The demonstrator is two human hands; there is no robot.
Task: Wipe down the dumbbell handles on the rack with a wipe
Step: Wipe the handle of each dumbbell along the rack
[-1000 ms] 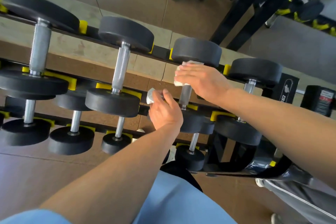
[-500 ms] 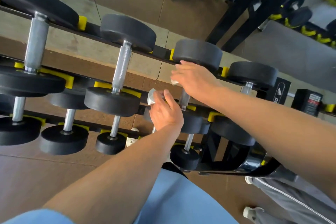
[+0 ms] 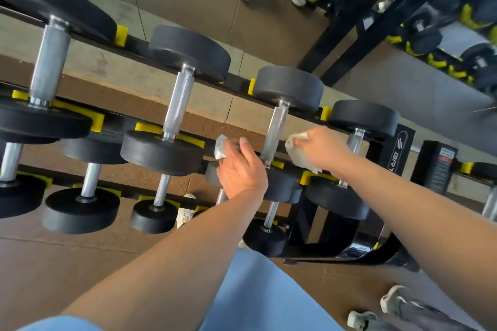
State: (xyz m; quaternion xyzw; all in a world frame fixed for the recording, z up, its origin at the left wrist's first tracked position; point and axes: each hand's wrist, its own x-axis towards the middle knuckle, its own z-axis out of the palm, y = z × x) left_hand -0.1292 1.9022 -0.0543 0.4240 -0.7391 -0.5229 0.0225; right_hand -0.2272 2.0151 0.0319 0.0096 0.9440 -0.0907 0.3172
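Black dumbbells with silver handles lie across a black rack [image 3: 301, 115] with yellow cradles. My right hand [image 3: 322, 148] holds a white wipe [image 3: 298, 153] just to the right of one top-row handle [image 3: 275, 137], which now shows bare. My left hand [image 3: 242, 169] grips a small white packet or wad [image 3: 221, 147] to the left of that handle, over the dumbbell's near head. Further left is another top-row handle [image 3: 178, 107], and a thicker one [image 3: 49, 67] at the far left.
Lower rows hold smaller dumbbells [image 3: 80, 207]. The rightmost top-row dumbbell [image 3: 364, 118] sits beside my right hand. A second rack [image 3: 349, 29] stands behind in a mirror or aisle. Another person's shoes [image 3: 387, 306] are at bottom right. A black box [image 3: 438, 166] sits at the right.
My right hand has come off the handle with the wipe, sliding down and to the right of it. The left hand has stayed where it was.
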